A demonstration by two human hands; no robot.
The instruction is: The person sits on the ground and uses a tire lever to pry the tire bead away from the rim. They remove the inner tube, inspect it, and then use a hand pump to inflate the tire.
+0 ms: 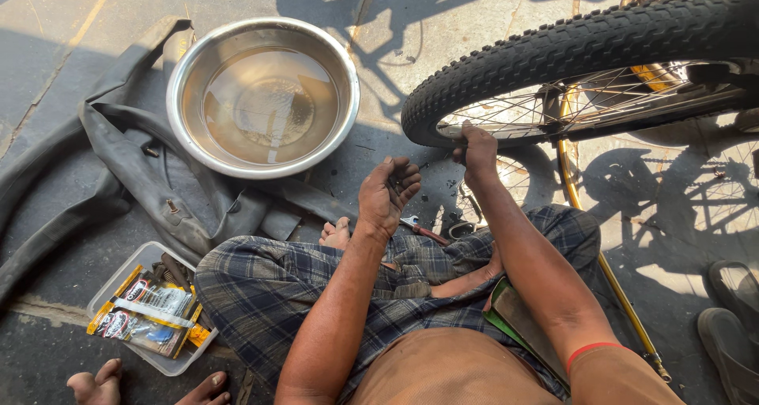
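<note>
I sit cross-legged on the ground in a plaid cloth. My right hand (pixel 477 150) reaches forward and grips the rim edge of a bicycle wheel with a black knobby tyre (pixel 569 49), just below the tyre. My left hand (pixel 387 193) hovers in front of my knee, fingers curled loosely, with small dark bits resting in the palm. A small spanner with a red handle (pixel 421 229) lies on the ground just beyond my legs. The wheel's spokes (pixel 624 97) and a yellow frame tube (pixel 609 282) run to the right.
A steel basin of water (pixel 263 97) stands at the upper left. Black inner tubes (pixel 126 176) lie around it. A clear plastic box of patch packets (pixel 146 310) sits at my left knee. Another person's toes (pixel 99 383) and a shoe (pixel 731 330) show at the edges.
</note>
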